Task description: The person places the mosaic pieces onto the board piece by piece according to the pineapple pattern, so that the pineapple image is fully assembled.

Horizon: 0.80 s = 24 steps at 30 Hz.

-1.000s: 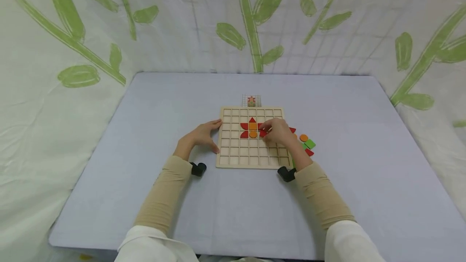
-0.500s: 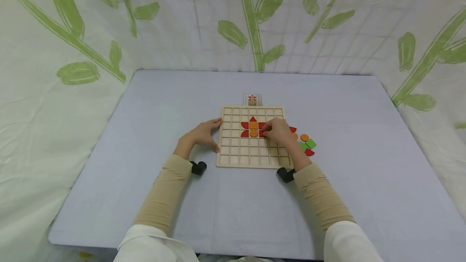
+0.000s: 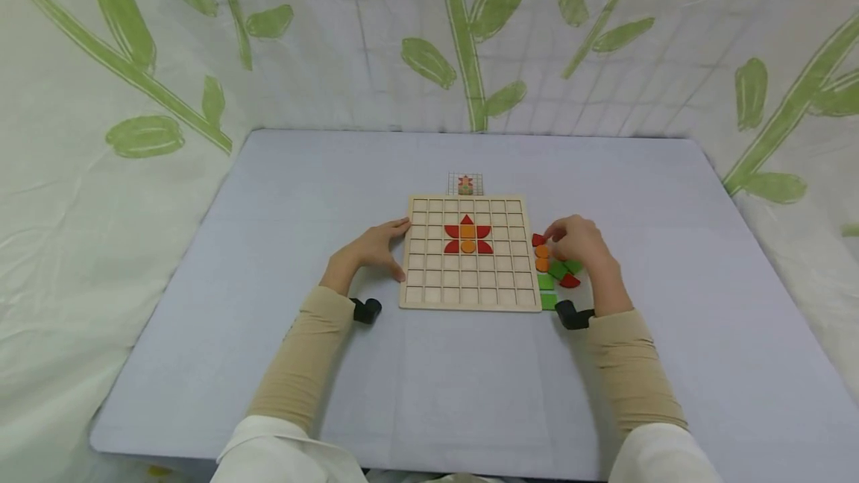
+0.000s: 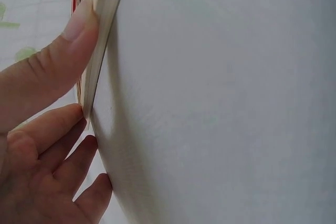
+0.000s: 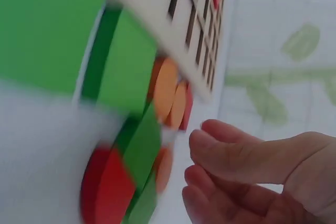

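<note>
A wooden grid board (image 3: 468,294) lies on the table, bearing an orange square (image 3: 467,232), an orange disc (image 3: 467,247), a red triangle (image 3: 466,220) and several red curved-edge pieces (image 3: 451,232). My left hand (image 3: 372,247) rests along its left side, thumb (image 4: 81,30) and outstretched fingers against the edge. Right of the board, my right hand (image 3: 579,241) hovers over loose pieces, fingers relaxed and slightly bent. Its fingertips are beside a red piece (image 3: 538,240); nothing shows between them in the right wrist view. The hand partly covers the pieces beneath.
Orange discs (image 3: 542,253), green squares (image 3: 546,282) and another red piece (image 3: 570,282) lie along the board's right side. Behind the board is a small pattern card (image 3: 465,185) with a gridded flower design. A black wrist camera (image 3: 573,315) sits on my right wrist.
My right hand has left the red piece at the right of the pattern and moved right, off the board to the loose pieces. My left hand has stayed at the board's edge.
</note>
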Each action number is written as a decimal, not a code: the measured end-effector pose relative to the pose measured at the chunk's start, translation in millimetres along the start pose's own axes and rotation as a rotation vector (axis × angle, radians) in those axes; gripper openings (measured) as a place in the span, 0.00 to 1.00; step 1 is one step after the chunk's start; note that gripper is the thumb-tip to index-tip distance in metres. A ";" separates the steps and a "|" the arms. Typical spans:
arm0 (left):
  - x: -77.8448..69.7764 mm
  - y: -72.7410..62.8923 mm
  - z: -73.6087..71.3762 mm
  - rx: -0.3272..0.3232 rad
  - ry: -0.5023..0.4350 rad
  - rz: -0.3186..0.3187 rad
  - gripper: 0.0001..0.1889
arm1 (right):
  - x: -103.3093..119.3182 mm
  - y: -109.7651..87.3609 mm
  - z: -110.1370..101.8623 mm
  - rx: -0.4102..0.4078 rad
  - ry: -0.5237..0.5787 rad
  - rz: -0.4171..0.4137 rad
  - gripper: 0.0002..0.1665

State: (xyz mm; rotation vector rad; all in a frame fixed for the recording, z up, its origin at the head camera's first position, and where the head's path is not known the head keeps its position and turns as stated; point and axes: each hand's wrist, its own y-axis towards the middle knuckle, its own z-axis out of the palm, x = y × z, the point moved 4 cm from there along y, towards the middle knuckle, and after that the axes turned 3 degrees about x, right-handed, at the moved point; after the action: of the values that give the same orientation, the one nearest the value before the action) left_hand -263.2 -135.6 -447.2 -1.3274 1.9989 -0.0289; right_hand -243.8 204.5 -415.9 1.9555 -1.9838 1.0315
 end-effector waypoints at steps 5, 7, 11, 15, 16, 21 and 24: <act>-1.7 -0.7 -0.7 -0.001 -0.002 -0.003 0.55 | -23.6 -5.3 -4.6 0.011 -0.016 0.034 0.17; -1.5 -0.5 -0.6 -0.001 -0.003 -0.004 0.55 | -28.4 -5.5 -3.4 0.000 -0.014 0.032 0.17; -1.7 0.2 0.0 -0.001 -0.003 0.001 0.55 | -31.3 -5.5 -0.6 -0.035 -0.022 0.034 0.19; -3.0 -0.3 -0.3 -0.001 -0.010 0.002 0.55 | -30.9 -4.6 1.5 -0.045 -0.041 0.062 0.20; -3.1 -0.5 -0.5 0.000 -0.012 0.000 0.55 | -30.8 -4.2 1.8 -0.046 -0.051 0.069 0.20; -2.3 -0.7 -0.3 -0.001 -0.013 -0.008 0.55 | -29.0 -3.9 0.7 -0.085 -0.098 0.080 0.20; -1.9 -0.6 -0.1 0.000 -0.009 -0.006 0.55 | -26.3 -4.6 0.7 -0.115 -0.073 0.071 0.20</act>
State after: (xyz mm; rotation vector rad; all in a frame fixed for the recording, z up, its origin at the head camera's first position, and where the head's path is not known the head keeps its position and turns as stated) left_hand -262.4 -134.4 -445.9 -1.3314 1.9874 -0.0260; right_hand -236.0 225.9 -429.7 1.9014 -2.1143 0.8513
